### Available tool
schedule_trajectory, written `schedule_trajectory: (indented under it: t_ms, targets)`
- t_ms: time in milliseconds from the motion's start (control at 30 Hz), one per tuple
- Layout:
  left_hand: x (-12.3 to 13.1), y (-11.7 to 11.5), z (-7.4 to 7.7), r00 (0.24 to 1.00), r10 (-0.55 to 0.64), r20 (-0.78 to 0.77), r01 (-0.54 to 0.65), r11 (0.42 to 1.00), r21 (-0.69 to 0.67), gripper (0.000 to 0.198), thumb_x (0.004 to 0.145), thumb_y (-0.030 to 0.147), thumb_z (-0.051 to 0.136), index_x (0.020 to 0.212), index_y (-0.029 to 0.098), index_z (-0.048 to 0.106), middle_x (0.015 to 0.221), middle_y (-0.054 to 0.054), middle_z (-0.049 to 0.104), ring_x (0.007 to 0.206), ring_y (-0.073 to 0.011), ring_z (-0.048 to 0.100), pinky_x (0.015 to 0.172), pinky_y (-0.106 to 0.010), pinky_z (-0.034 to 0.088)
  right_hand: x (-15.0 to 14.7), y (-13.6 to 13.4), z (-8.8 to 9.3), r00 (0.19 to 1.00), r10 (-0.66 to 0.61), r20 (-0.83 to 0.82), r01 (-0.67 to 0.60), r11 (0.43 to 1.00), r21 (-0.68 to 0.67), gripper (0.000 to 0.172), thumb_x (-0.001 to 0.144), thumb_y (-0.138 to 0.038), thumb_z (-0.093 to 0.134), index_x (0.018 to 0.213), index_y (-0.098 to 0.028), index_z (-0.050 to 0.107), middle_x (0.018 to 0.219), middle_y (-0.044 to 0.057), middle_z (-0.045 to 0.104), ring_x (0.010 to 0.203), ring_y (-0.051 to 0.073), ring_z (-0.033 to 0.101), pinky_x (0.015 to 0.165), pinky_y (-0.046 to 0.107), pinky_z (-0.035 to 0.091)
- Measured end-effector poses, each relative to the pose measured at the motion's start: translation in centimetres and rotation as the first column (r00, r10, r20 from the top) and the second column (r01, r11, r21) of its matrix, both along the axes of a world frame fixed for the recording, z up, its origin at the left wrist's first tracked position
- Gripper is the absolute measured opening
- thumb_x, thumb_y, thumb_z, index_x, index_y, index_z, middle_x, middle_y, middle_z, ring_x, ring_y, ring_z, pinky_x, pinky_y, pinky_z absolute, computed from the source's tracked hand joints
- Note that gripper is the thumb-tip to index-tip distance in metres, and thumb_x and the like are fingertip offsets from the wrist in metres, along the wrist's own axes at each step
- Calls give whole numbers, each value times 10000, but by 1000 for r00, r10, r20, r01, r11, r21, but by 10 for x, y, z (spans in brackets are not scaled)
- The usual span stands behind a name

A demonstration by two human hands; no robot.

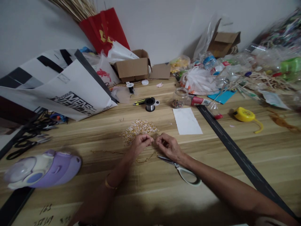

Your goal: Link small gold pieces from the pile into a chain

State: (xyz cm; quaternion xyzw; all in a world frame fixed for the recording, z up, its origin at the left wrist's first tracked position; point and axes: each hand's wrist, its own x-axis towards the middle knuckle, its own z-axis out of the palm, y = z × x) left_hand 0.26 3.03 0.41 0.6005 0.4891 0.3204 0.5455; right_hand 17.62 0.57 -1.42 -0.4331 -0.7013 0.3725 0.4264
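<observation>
My left hand (143, 142) is closed in a pinch at the front right of a pile of small gold and clear beads (140, 128). Just beside it, my right hand (167, 144) has its fingertips pinched together too. Whatever lies between the fingertips is too small to make out. Below the hands a thin gold beaded strand (146, 160) curves on the table, its upper end reaching toward the gap between them. Scissors (180, 169) with pale handles lie under my right wrist, blades pointing left. More thin gold strand (108, 152) stretches left, partly behind my left forearm.
Behind the beads stand a wire spool (150, 104) and a yellow-black cutter (140, 101). White paper (187, 121), a bead jar (180, 98) and a yellow tape measure (244, 114) lie rightward. Leftward are a purple device (55, 169), black scissors (22, 147) and a large paper bag (70, 88).
</observation>
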Motion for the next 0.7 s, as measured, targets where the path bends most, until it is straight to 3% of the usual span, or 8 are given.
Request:
schedule_trajectory:
  t_ms: [700]
  targets:
    - [1, 0, 0, 1000, 3, 7, -3, 1000, 10, 189, 689, 295, 588, 600, 130, 564, 557, 24, 512, 559, -88, 448, 556, -208, 350, 0, 0, 1, 1000, -4, 15, 4, 1000, -6, 71, 801, -209, 516, 759, -172, 560, 685, 4, 553, 584, 108, 492, 524, 211, 379]
